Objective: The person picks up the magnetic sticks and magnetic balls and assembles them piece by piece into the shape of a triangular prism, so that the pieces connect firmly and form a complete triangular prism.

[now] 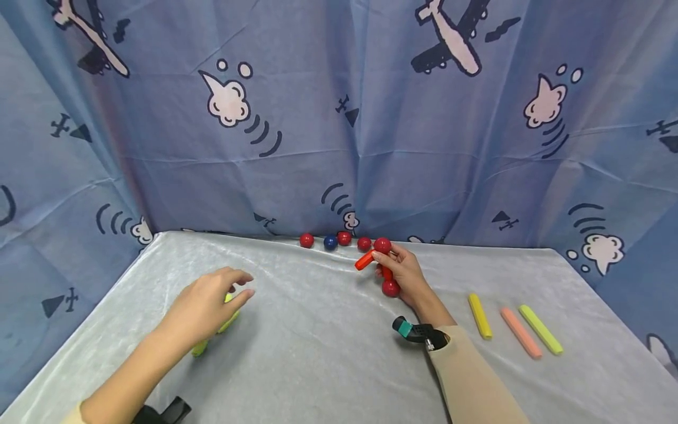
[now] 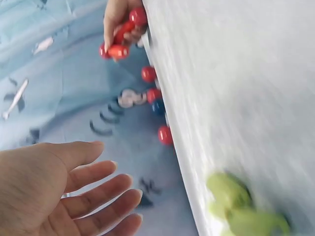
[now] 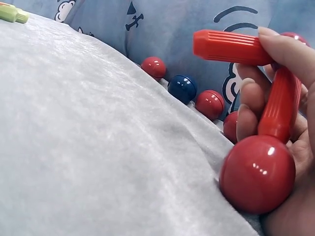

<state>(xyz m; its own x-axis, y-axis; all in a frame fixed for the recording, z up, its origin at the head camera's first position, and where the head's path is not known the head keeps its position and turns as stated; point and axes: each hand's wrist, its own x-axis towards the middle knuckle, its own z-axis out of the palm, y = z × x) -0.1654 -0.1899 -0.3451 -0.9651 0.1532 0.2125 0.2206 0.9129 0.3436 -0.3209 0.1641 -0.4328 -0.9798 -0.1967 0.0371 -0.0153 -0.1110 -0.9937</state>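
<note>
My right hand (image 1: 406,274) grips a red ball-and-rod piece (image 3: 257,174) near the back of the table. The piece has a red ball at either end of a ribbed red rod (image 3: 279,108). A second red rod (image 3: 229,46) sticks out from its far ball, under my thumb. On the left, my left hand (image 1: 203,303) hovers with relaxed fingers spread apart, holding nothing. Below it lies a lime-green object (image 1: 199,348), partly hidden by the hand in the head view. The left wrist view shows it blurred, as rounded green parts.
Along the back edge sit loose red balls (image 1: 306,239) and a blue ball (image 1: 330,242), close to a patterned blue curtain (image 1: 296,118). At right lie a yellow rod (image 1: 479,316), a pink rod (image 1: 521,333) and a lime rod (image 1: 541,329) on the grey cloth (image 1: 318,353).
</note>
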